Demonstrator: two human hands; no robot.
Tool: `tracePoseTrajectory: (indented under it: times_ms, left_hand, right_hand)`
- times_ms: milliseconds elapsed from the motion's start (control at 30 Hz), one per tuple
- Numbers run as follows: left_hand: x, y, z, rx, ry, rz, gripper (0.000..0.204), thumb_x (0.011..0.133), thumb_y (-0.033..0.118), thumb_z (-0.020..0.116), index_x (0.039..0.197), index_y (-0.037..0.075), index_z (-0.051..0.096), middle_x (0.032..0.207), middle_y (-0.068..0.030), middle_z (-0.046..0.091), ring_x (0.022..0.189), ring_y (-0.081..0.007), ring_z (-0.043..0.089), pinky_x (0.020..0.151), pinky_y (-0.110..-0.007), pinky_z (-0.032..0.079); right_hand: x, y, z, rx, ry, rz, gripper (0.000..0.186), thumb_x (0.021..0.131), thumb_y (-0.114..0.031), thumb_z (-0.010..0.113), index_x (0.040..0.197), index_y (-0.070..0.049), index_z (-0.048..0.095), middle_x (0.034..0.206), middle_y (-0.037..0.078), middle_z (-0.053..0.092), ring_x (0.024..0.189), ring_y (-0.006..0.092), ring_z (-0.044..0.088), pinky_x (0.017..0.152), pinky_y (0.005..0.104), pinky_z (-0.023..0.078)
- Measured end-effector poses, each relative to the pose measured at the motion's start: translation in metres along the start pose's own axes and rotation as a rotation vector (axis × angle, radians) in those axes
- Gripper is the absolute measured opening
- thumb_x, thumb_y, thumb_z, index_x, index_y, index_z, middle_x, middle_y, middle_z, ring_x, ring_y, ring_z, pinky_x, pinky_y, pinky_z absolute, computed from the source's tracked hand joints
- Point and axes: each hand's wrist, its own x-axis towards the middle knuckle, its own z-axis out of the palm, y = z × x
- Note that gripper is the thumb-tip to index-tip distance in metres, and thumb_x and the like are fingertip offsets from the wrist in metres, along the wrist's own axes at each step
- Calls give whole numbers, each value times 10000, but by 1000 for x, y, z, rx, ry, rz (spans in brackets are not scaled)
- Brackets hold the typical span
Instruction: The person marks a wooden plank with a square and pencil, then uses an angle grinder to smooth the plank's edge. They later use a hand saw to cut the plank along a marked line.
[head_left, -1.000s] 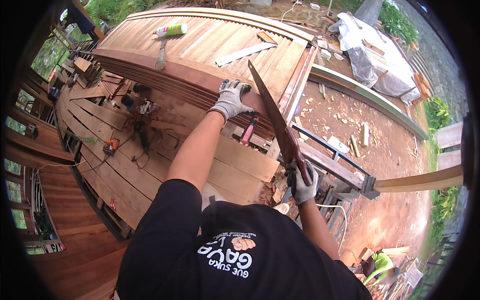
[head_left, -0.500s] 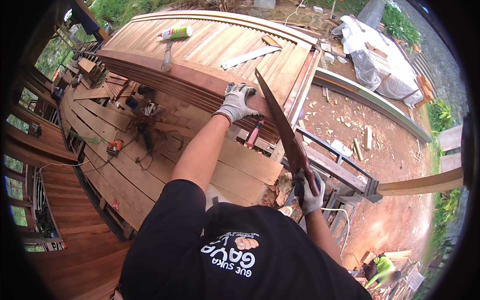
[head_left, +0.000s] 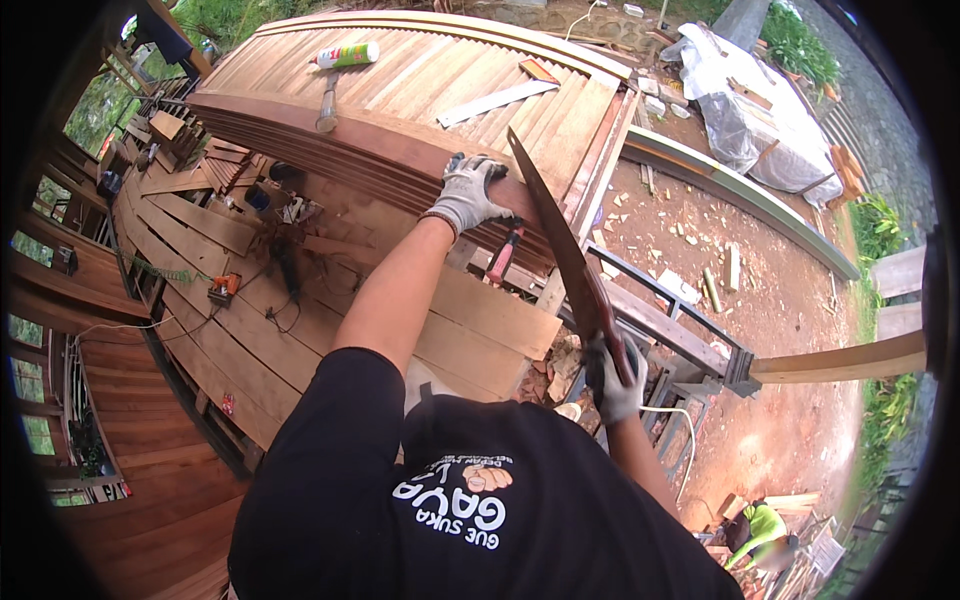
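Observation:
My right hand, in a grey-and-black work glove, is closed round the dark handle of a handsaw. The long blade slants up and left, crossing the near right corner of a stack of louvred wooden panels. My left hand, gloved the same way, grips the top panel's near edge, just left of the blade. Under that hand, against the side of the stack, is a tool with a red-and-black handle. A try square lies on the slats beyond the saw tip.
A glue bottle and a wooden-handled tool rest on the panels. Planks cover the floor below, with an orange power tool. To the right are a metal rail and scrap-strewn soil; another person crouches at lower right.
The whole view has shifted slightly. Both hands and the saw stay in nearly the same places against the panel stack.

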Motion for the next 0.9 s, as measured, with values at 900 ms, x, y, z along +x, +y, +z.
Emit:
tracePoseTrajectory:
  times_ms: [900]
  left_hand:
    - [3, -14, 8, 48, 38, 83, 828, 608, 391, 872, 1335, 142, 563, 1410, -134, 505, 1399, -302, 382, 1217, -455, 199]
  right_hand:
    - [29, 9, 5, 50, -3, -91, 142, 940, -142, 617, 1021, -26, 614, 730, 2, 593, 547, 62, 484, 496, 226, 385]
